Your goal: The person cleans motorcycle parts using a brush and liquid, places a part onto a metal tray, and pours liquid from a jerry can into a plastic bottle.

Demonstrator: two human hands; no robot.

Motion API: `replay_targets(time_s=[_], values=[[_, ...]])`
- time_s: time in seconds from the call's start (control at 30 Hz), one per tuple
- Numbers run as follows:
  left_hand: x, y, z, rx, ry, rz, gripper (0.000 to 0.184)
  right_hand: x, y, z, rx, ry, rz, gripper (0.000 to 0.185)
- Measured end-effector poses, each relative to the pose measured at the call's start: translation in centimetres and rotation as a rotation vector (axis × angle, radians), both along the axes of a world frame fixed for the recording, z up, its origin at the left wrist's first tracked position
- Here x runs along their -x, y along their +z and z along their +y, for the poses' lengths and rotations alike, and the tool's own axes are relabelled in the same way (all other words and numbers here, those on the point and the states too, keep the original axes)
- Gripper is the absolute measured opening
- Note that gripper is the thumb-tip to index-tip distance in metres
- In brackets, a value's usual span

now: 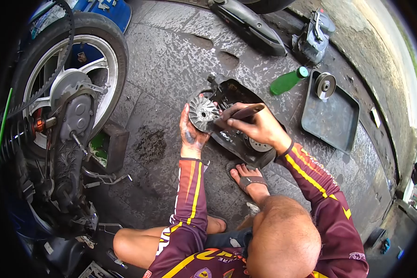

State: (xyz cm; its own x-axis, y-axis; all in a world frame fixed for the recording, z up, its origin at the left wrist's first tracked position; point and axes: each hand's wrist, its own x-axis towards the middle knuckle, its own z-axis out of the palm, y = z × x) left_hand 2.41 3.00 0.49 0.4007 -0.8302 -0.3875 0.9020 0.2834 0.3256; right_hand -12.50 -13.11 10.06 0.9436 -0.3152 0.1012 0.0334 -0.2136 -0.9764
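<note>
My left hand [192, 132], its palm smeared with dark grease, is closed around a round finned metal pulley [204, 113] with a hole at its centre. In my right hand [259, 127] is a brush [245, 112] with a brownish handle, its dark end against the right edge of the pulley. Both hands are over a black pan [245, 92] on the ground. Inside the pan are metal parts, among them a round drum-like piece [259, 146] with holes; my right hand and forearm partly cover them.
A motorcycle rear wheel [118, 60] and engine casing [76, 113] stand at the left. Right of the pan are a green bottle [285, 82] and a dark tray [331, 123] with a round pulley [325, 85]. A long black cover [248, 25] and a grey casing [315, 39] lie farther off.
</note>
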Motion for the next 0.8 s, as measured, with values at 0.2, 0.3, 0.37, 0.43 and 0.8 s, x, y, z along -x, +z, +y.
replay_targets(time_s=[0.2,0.3,0.37,0.43,0.8], values=[[1.3,2.4,-1.0,-0.122,0.013,-0.014,0.065,-2.0,-2.9,1.0,0.050,-0.210,0.064,0.013],[0.6,2.2,-0.6,-0.102,-0.057,0.013,0.070,-1.0,-0.5,1.2,-0.097,-0.045,0.037,0.013],[0.6,2.5,-0.5,-0.082,-0.137,0.039,0.073,-0.6,-1.8,0.3,-0.072,0.086,0.141,0.016],[0.7,2.0,-0.3,-0.056,-0.191,0.048,0.072,-0.9,-1.5,-0.5,0.137,-0.032,0.067,0.016],[0.4,2.1,-0.3,-0.080,-0.186,0.033,0.070,0.2,-0.5,-2.1,0.253,0.031,-0.116,0.018]])
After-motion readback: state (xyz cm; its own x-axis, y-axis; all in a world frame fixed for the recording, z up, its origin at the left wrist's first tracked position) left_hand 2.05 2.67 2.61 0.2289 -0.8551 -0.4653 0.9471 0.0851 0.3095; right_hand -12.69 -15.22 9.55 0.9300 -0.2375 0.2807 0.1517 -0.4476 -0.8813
